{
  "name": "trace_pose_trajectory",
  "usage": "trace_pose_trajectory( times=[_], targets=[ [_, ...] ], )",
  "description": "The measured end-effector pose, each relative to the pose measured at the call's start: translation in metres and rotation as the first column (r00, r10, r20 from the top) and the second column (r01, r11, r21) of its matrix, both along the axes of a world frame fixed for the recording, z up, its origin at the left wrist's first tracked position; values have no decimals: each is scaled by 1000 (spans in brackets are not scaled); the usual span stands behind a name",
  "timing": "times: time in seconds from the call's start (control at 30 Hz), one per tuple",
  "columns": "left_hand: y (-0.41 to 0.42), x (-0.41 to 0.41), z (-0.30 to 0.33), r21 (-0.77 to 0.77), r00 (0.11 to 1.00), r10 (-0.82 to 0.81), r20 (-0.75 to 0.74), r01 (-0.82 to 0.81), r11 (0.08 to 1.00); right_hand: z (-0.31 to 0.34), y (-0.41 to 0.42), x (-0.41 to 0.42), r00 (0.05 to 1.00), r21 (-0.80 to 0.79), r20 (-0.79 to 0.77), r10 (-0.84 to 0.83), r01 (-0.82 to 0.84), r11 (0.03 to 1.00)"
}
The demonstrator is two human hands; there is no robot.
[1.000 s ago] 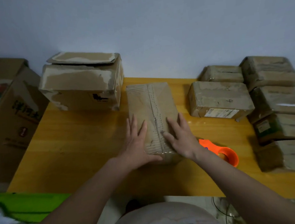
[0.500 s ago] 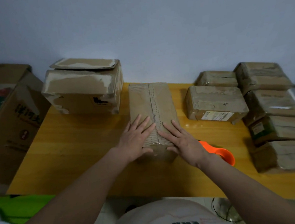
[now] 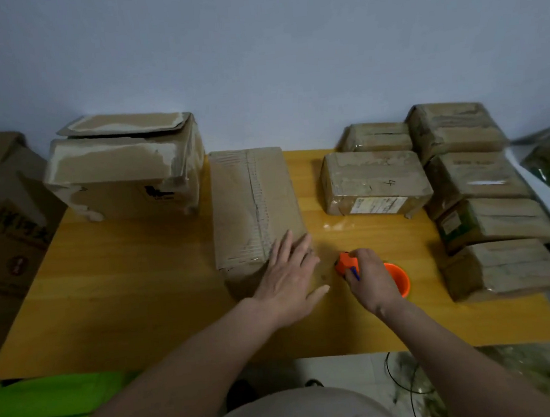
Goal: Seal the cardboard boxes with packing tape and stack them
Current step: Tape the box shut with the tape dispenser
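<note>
At far left, a large printed brown cardboard carton [image 3: 8, 226] is standing beside the yellow wooden table [image 3: 135, 295]; on the table's back left, a worn tan cardboard box with a loose torn flap on top [image 3: 125, 167] is sitting against the wall; at centre, the long flat brown cardboard box with a taped centre seam [image 3: 253, 206] is lying lengthwise, its near end facing the person; the left hand [image 3: 289, 278] is resting flat on that near right corner, fingers straight, its grip released and merely pressing; just right of it, the right hand [image 3: 371, 276] is curling round the orange plastic packing-tape dispenser [image 3: 376, 274], its grip grasping the tool, which is lying on the table close beside the box; further right, a cluster of tape-wrapped brown cardboard parcels [image 3: 463, 193] is lying in two rows, some stacked. Judged step: taking up the dispenser for another strip. Risks: the tape's free end is not visible, so it may be sticking back on the roll; should the pressing hand be lifting early, the light box may be sliding under the pull, laying the strip crooked; the cutter edge is passing near the left fingers.
</note>
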State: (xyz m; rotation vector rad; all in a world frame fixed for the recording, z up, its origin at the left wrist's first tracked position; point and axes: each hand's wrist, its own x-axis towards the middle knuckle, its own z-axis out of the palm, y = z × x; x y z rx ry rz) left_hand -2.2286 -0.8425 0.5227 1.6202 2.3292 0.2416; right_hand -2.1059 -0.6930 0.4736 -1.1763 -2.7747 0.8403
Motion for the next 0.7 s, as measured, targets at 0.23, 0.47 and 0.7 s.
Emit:
trace_pose_trajectory(
  times=[0.23, 0.47, 0.7],
  targets=[
    [7, 9, -21, -166, 959, -96, -268, 52, 985, -29, 17, 16, 917, 49, 375, -136, 127, 991],
    [10, 12, -16, -277, 957, -90, -275, 11, 961, -49, 26, 16, 891, 44, 382, -244, 247, 968],
    [10, 7, -15, -290, 981, -93, -169, 40, 956, -55, 34, 23, 877, -40, 433, -207, 249, 968]
  ],
)
